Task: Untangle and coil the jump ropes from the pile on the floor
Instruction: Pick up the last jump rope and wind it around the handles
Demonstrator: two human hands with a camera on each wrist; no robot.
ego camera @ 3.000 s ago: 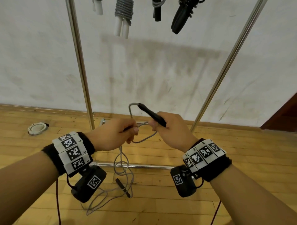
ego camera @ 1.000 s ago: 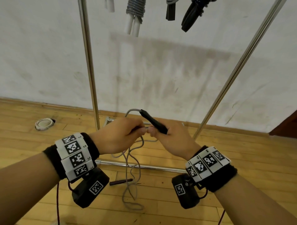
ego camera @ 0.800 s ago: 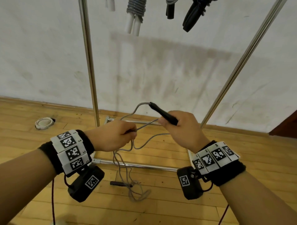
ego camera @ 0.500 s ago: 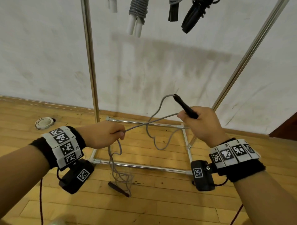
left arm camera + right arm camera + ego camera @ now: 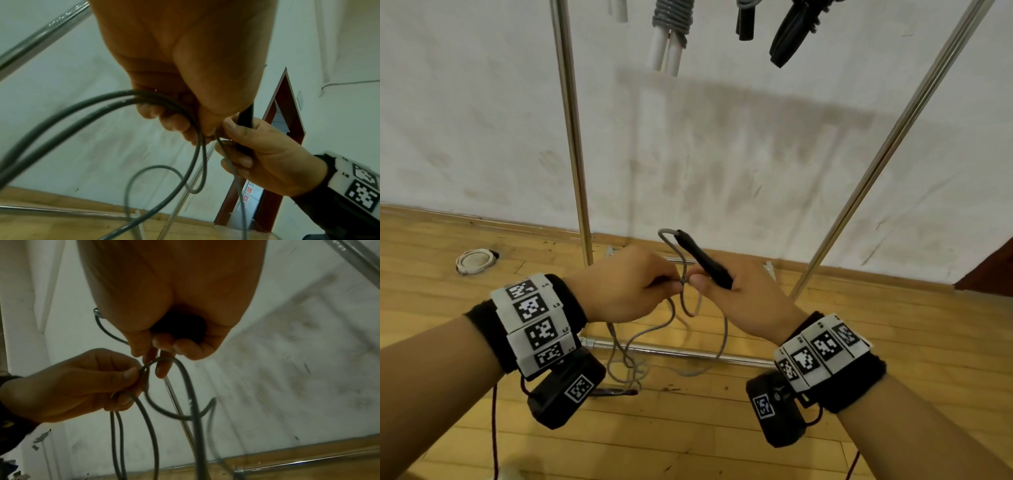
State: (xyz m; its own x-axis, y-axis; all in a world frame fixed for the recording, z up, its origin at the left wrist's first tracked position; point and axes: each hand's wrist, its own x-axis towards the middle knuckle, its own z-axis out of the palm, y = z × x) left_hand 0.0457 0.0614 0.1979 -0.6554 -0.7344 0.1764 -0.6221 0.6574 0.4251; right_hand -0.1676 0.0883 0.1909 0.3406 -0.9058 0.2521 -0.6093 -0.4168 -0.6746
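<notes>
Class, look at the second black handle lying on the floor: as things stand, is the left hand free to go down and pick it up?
Probably not yet. The left hand pinches loops of the grey rope, so it is occupied; the floor handle lies below, partly hidden behind the wrist camera.

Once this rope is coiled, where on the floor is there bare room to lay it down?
Bare boards lie right of the rack's slanted pole, toward the door frame, and left of the upright pole, apart from the white coil. It is crowded under both hands, where the grey rope loops over the base bar beside the loose black handle.
</notes>
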